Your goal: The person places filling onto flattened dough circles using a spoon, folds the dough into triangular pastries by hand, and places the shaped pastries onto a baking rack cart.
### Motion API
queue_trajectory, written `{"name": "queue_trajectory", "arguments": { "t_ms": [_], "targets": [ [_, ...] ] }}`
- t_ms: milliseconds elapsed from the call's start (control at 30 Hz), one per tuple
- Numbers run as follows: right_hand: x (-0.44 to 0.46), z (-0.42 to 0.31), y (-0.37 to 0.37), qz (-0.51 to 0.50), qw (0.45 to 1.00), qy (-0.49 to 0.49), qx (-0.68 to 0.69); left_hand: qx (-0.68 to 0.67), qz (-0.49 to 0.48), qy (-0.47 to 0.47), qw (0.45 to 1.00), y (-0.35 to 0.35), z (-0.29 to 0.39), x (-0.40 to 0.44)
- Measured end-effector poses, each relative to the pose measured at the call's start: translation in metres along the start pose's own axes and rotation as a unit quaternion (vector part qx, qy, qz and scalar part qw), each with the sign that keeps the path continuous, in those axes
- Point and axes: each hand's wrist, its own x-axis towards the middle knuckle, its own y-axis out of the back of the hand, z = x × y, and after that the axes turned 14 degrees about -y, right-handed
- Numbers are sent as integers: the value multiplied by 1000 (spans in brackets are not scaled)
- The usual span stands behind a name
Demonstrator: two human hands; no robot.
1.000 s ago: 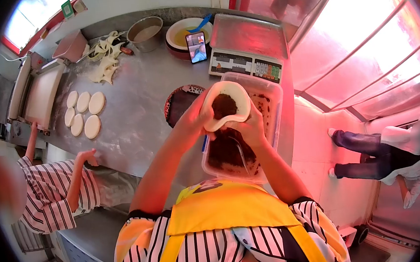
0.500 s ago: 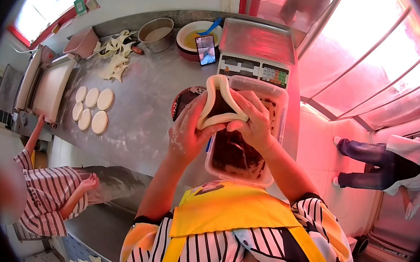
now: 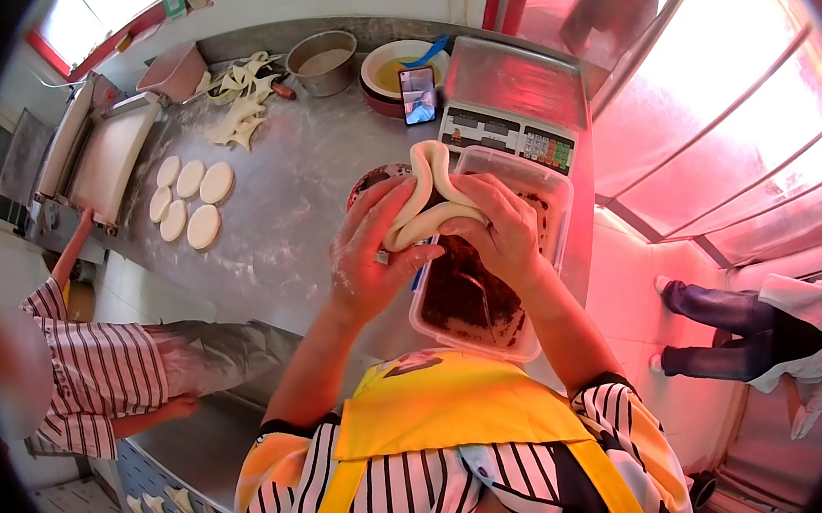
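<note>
Between both hands is a pale dough round (image 3: 435, 223), its rim pressed inward into a three-sided fold, with only a little dark filling showing inside. My left hand (image 3: 367, 251) grips its left side, fingers behind and thumb along the lower edge. My right hand (image 3: 503, 229) holds the right side, its thumb at the bottom edge. Below and behind the hands is a clear plastic tub (image 3: 562, 212) of dark filling (image 3: 463, 296) with a thin utensil in it. A round patterned item (image 3: 375, 183) is partly hidden behind my left hand.
Several flat dough rounds (image 3: 203, 226) lie on the steel table (image 3: 278, 190). Behind stand a scale (image 3: 508, 136), a phone (image 3: 419, 97), a bowl (image 3: 384, 63), a metal pot (image 3: 323, 64) and dough scraps (image 3: 241, 120). A co-worker (image 3: 98, 372) stands left by a dough roller (image 3: 114, 160); another person (image 3: 768, 313) is right.
The dough's open rim has been pushed inward from a round opening to a narrow three-sided fold, covering most of the filling. The left co-worker's nearer hand has moved down, away from the table.
</note>
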Motion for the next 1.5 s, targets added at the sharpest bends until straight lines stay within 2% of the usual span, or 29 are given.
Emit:
{"name": "queue_trajectory", "arguments": {
  "t_ms": [433,533,633,767,867,1000,1067,1167,1200,1267,1333,1400,1500],
  "targets": [
    [13,-25,-41,-8,996,84,-25,49,54,-51,996,36,-9,-7],
    [16,-23,-51,-11,993,108,-39,45,37,-83,995,46,-20,-9],
    [18,-24,-57,-24,993,101,-50,24,13,-65,998,56,-31,-11],
    [24,-27,-66,28,992,125,-10,-117,88,74,986,65,-16,-12],
    [25,-31,-67,-2,993,119,13,-201,125,135,962,69,-7,-19],
    [18,-38,-70,-34,994,94,51,-123,39,161,979,94,-4,-36],
    [18,-44,-71,-34,993,93,72,-181,33,153,971,100,6,-34],
    [18,-50,-74,-27,991,102,88,-330,125,156,923,96,23,-36],
    [19,-52,-77,-24,990,107,92,-328,188,185,907,79,21,-50],
    [17,-49,-90,-84,988,108,72,-338,263,224,875,56,11,-70],
    [10,-44,-100,-127,985,95,65,-369,293,247,846,44,5,-84],
    [4,-63,-95,-144,984,-40,100,-364,346,219,837,48,15,-82],
    [-3,-61,-98,-181,979,-55,80,-358,385,216,822,52,24,-91]
  ]
}}
